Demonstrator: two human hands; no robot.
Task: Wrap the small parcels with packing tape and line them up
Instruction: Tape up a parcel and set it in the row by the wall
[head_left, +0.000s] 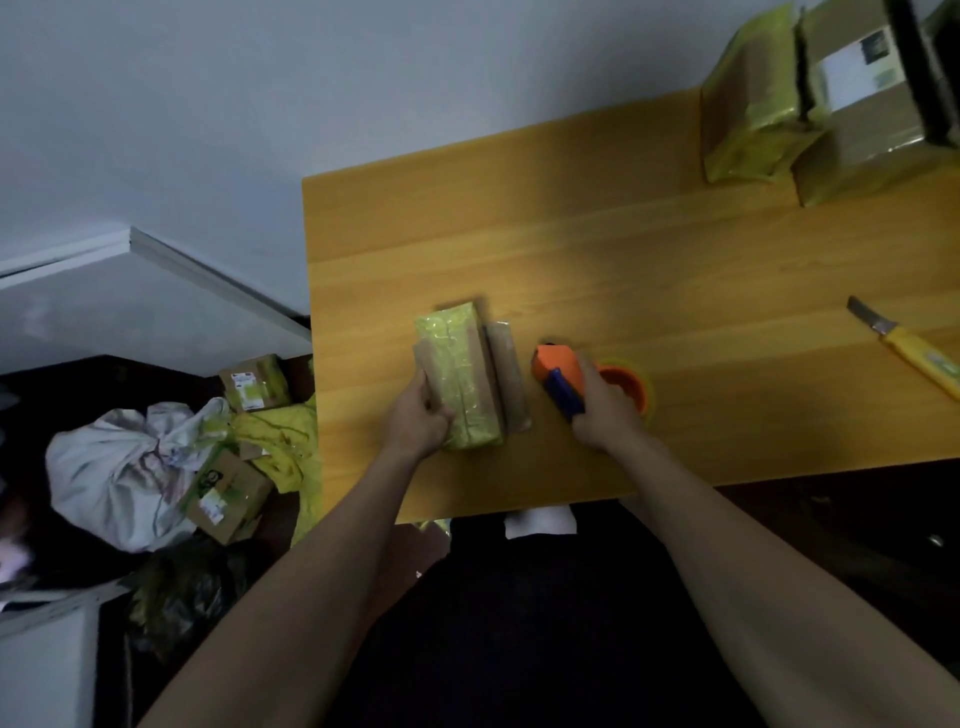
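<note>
Behind the right hand (605, 410), a half-hidden tape dispenser (563, 376).

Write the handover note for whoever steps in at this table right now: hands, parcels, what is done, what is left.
Left hand grips the near end of the taped parcel on the table.
Right hand holds the orange tape dispenser, just right of it.
A slim brown parcel lies against the taped one, apparently without yellow tape.
Two wrapped parcels stand at the far right corner; a yellow-handled knife lies to the right.
Left: finish taping, wrap the slim one, line all up.
</note>
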